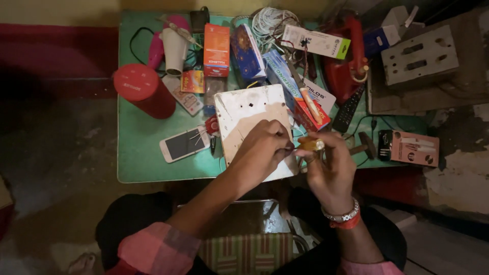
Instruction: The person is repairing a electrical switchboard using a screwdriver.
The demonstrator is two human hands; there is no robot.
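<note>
The small yellow-orange cylinder point(311, 144) sits pinched in the fingers of the right hand point(330, 170), above the table's point(142, 153) near edge. Its long axis runs roughly left to right, one end pointing toward the left hand point(265, 150). It looks light, stiff and smooth, so a fingertip pinch around its middle suits it best; what exactly it is cannot be told. The left hand is closed narrow, fingertips nipping something thin and dark that meets the cylinder's end. Under that hand lies a pale board point(252, 119), flat, reaching the near edge. A phone point(183, 144) lies left of the board, a red can point(144, 89) toward the far left corner, and a remote point(349, 109) to the right.
</note>
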